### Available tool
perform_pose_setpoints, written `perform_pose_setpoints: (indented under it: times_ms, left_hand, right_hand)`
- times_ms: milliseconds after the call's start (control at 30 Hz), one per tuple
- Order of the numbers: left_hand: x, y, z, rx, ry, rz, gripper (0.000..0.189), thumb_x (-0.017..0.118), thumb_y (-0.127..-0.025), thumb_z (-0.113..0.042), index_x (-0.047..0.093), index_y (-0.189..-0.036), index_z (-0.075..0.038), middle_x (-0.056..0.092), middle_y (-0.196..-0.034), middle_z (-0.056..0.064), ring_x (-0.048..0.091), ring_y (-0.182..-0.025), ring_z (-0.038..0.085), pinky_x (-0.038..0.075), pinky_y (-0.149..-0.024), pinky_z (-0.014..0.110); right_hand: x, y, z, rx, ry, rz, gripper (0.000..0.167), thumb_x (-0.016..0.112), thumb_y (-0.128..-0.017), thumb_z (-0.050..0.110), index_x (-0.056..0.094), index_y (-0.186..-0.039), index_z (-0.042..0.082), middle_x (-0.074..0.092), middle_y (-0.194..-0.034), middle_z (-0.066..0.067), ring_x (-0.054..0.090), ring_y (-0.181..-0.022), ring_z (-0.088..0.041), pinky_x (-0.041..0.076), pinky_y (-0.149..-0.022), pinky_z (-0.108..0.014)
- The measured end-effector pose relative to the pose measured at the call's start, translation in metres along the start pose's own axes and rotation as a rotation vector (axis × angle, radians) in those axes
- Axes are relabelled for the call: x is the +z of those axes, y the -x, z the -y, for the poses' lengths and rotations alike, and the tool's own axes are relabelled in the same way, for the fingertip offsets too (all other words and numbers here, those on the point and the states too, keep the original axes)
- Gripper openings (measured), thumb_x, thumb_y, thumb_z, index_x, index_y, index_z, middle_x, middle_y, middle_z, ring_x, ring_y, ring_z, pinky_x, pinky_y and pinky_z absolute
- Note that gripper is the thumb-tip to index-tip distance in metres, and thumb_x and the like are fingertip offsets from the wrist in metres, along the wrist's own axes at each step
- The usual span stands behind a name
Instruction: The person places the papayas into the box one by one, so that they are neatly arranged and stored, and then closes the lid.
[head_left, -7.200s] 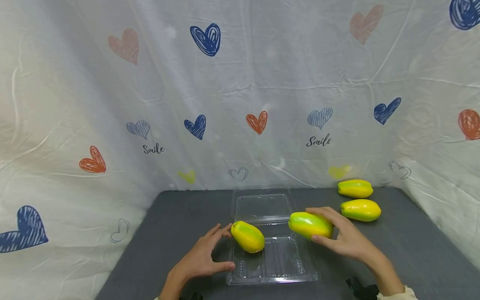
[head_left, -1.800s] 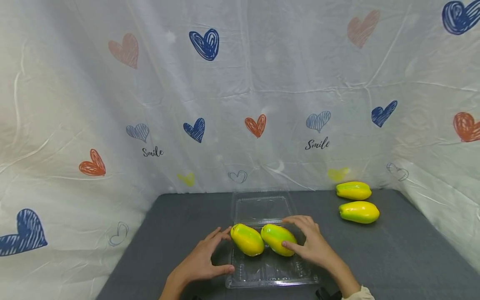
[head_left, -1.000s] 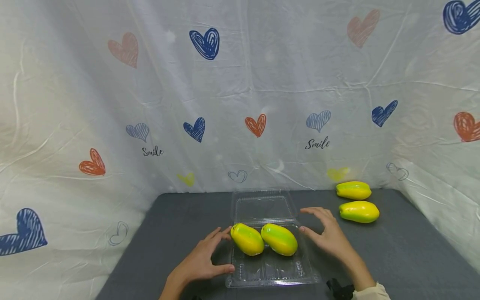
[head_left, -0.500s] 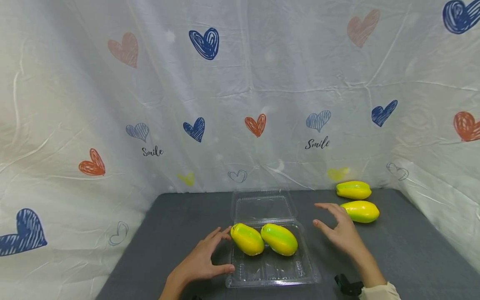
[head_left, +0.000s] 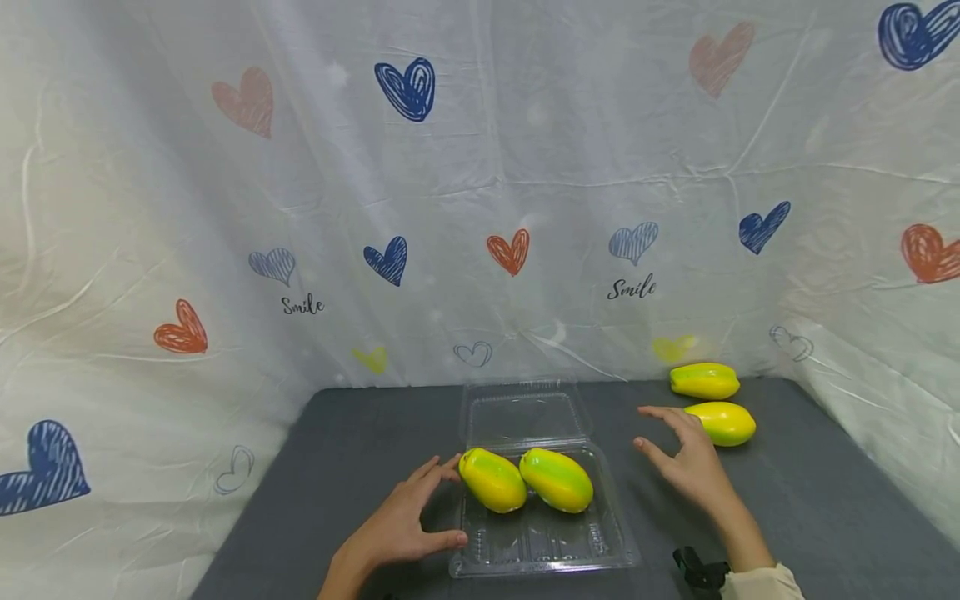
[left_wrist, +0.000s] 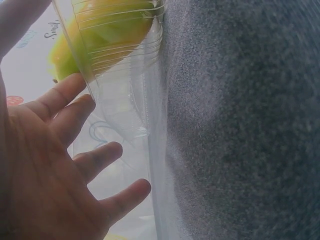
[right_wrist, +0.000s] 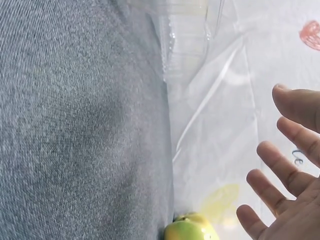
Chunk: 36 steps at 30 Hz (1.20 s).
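I see two yellow-green fruits (head_left: 491,481) side by side in an open plastic box (head_left: 540,542), low in the middle of the frame. At the box's left rim, the left hand (head_left: 401,521) has its fingers spread. The right hand (head_left: 692,462), thumb and fingers apart, hangs near two more fruits (head_left: 729,423), right of centre.

Clear glossy ribbed plastic container (head_left: 543,546), smooth shiny fruits (head_left: 557,481), matt fabric tabletop (head_left: 367,442), creased faintly sheeny backdrop (head_left: 450,158)
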<state>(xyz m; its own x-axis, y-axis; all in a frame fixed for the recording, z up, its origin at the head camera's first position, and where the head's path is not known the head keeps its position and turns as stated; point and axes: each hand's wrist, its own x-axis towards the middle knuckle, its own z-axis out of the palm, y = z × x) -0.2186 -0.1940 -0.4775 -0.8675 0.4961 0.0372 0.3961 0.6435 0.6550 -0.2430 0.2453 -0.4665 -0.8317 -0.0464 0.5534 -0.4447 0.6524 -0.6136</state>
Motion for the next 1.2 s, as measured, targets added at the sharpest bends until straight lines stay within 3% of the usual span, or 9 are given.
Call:
perform_pose_setpoints:
  times_ms: [100, 333, 600, 833, 967, 1200]
  left_hand:
    - [0.000, 0.000, 0.000, -0.001, 0.001, 0.000, 0.063, 0.076, -0.085, -0.057, 0.051, -0.137, -0.031, 0.029, -0.168, -0.011, 0.020, -0.157, 0.042, 0.019, -0.107, 0.085]
    - [0.000, 0.001, 0.000, -0.001, -0.002, 0.002, 0.063, 0.076, -0.085, -0.057, 0.051, -0.137, -0.030, 0.029, -0.168, -0.010, 0.020, -0.157, 0.042, 0.018, -0.107, 0.085]
    - [-0.001, 0.001, -0.002, -0.004, 0.001, 0.005, 0.062, 0.076, -0.086, -0.056, 0.051, -0.137, -0.032, 0.029, -0.169, -0.007, 0.020, -0.156, 0.042, 0.019, -0.107, 0.085]
    - [-0.001, 0.001, -0.002, 0.000, -0.011, -0.008, 0.061, 0.076, -0.086, -0.056, 0.051, -0.137, -0.034, 0.029, -0.169, -0.006, 0.021, -0.156, 0.042, 0.019, -0.107, 0.085]
    - [0.000, 0.002, -0.002, -0.008, -0.014, -0.005, 0.064, 0.075, -0.086, -0.058, 0.051, -0.138, -0.030, 0.028, -0.168, -0.009, 0.020, -0.156, 0.041, 0.018, -0.108, 0.085]
    - [-0.001, 0.002, -0.003, -0.016, -0.007, 0.003, 0.062, 0.075, -0.086, -0.057, 0.051, -0.137, -0.032, 0.028, -0.169, -0.009, 0.020, -0.157, 0.041, 0.018, -0.108, 0.085]
  right_hand:
    - [-0.001, 0.000, -0.002, -0.009, 0.013, -0.012, 0.047, 0.082, -0.083, 0.003, 0.065, -0.127, 0.002, 0.066, -0.126, -0.021, 0.053, -0.118, -0.041, 0.042, -0.096, -0.061]
    - [-0.005, 0.002, -0.008, 0.009, 0.066, -0.021, 0.046, 0.081, -0.086, 0.008, 0.066, -0.129, 0.006, 0.067, -0.128, -0.017, 0.054, -0.118, -0.036, 0.044, -0.087, -0.037]
    - [-0.015, -0.003, -0.017, -0.017, 0.059, -0.026, 0.047, 0.081, -0.084, 0.003, 0.065, -0.128, 0.002, 0.064, -0.129, -0.025, 0.051, -0.119, -0.044, 0.040, -0.092, -0.059]
    - [-0.024, -0.004, -0.028, -0.056, 0.082, -0.048, 0.048, 0.081, -0.082, 0.000, 0.065, -0.127, 0.000, 0.064, -0.128, -0.027, 0.052, -0.116, -0.044, 0.036, -0.091, -0.057]
    - [-0.026, -0.004, -0.034, -0.087, 0.099, -0.073, 0.049, 0.082, -0.080, -0.002, 0.066, -0.125, 0.000, 0.066, -0.124, -0.026, 0.052, -0.111, -0.040, 0.037, -0.091, -0.057]
    - [-0.031, -0.001, -0.047, -0.095, 0.143, -0.109, 0.048, 0.083, -0.076, -0.004, 0.067, -0.121, 0.003, 0.067, -0.121, -0.025, 0.051, -0.112, -0.044, 0.031, -0.087, -0.065]
